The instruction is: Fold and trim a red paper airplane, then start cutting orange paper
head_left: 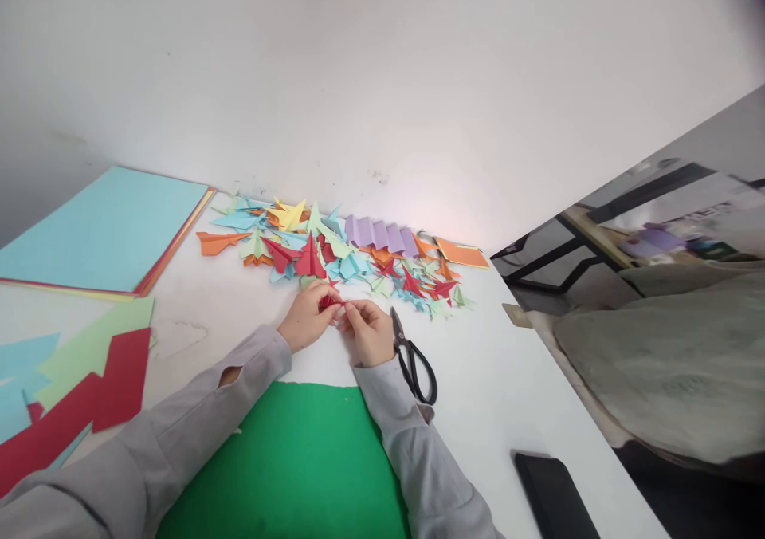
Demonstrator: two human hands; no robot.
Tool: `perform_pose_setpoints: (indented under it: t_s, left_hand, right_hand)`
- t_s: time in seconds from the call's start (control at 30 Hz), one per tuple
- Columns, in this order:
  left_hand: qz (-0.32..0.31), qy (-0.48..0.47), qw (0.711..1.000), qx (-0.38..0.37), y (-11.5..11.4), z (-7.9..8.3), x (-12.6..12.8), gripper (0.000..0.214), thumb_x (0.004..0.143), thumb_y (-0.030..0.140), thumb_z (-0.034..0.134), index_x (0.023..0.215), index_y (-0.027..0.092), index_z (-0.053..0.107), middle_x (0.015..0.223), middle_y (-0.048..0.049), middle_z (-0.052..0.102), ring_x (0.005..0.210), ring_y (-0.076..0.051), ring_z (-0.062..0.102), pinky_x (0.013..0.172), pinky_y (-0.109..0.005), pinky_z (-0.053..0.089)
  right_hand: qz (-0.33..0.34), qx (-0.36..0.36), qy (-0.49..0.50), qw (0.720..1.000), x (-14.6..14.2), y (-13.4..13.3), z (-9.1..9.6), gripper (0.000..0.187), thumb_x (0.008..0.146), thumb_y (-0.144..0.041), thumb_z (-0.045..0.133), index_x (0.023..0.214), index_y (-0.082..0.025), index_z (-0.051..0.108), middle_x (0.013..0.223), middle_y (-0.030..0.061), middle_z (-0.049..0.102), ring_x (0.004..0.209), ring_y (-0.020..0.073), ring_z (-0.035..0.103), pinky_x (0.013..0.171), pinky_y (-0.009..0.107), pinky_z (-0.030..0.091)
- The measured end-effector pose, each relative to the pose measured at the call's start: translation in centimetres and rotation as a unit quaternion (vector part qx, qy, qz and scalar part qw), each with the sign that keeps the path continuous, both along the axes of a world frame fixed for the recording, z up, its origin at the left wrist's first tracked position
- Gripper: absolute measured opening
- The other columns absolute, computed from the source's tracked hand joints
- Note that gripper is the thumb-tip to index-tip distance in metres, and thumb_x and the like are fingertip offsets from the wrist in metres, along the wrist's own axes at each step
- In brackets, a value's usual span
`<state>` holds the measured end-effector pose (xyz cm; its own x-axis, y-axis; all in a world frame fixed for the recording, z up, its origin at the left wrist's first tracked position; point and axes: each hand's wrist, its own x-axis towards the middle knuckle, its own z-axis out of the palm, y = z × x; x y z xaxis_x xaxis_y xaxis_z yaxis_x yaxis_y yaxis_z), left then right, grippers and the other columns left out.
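Between my two hands is a small folded piece of red paper (331, 302), mostly covered by my fingers. My left hand (309, 316) pinches it from the left. At its right end, my right hand (369, 330) grips it between thumb and fingertips. Just beyond the hands lies a heap of folded paper pieces in several colours, among them a red paper plane (311, 258) and an orange paper plane (220, 242). Black-handled scissors (412, 359) rest right beside my right hand. Below both hands a green sheet (292, 459) is spread on the table.
A stack of coloured paper (107, 228) sits at the back left, topped with light blue. Cut red paper (123, 379) and other scraps lie at left. Purple pleated paper (382, 236) stands by the wall. A black phone (555, 495) lies near the table's right edge.
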<state>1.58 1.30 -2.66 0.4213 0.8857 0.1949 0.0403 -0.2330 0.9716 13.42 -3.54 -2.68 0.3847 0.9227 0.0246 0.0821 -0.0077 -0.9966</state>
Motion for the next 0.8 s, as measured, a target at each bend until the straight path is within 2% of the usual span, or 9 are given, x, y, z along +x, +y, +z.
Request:
perform_pose_setpoints:
  t_s: [0.3, 0.67, 0.8]
  left_hand:
    - [0.003, 0.011, 1.0, 0.018, -0.1, 0.12, -0.06, 0.005, 0.07, 0.012, 0.053, 0.07, 0.015, 0.057, 0.084, -0.0026, 0.049, 0.054, -0.007, 0.049, 0.049, -0.025, 0.046]
    - [0.001, -0.005, 1.0, -0.001, -0.04, -0.08, 0.05, 0.004, 0.068, 0.012, 0.056, 0.07, 0.014, 0.059, 0.085, -0.0027, 0.049, 0.056, -0.007, 0.049, 0.048, -0.023, 0.046]
    - [-0.007, -0.035, 0.999, -0.032, 0.0, 0.29, -0.02, 0.006, 0.068, 0.019, 0.061, 0.07, 0.014, 0.059, 0.087, -0.0032, 0.049, 0.057, -0.007, 0.053, 0.049, -0.022, 0.048]
  right_hand:
    - [0.006, 0.013, 0.003, 1.0, 0.07, 0.03, -0.05, 0.017, 0.069, -0.034, 0.061, 0.066, -0.017, 0.059, 0.049, -0.0026, 0.06, 0.039, 0.0105, 0.051, 0.042, 0.023, 0.039]
    - [0.037, 0.028, 0.023, 0.999, 0.58, 0.15, -0.25, 0.019, 0.069, -0.034, 0.063, 0.064, -0.018, 0.054, 0.047, -0.0044, 0.057, 0.038, 0.0089, 0.049, 0.041, 0.022, 0.038]
    - [0.041, 0.03, 0.021, 0.998, 0.64, 0.16, -0.06, 0.019, 0.069, -0.034, 0.062, 0.063, -0.018, 0.054, 0.044, -0.0051, 0.055, 0.037, 0.0083, 0.047, 0.04, 0.021, 0.037]
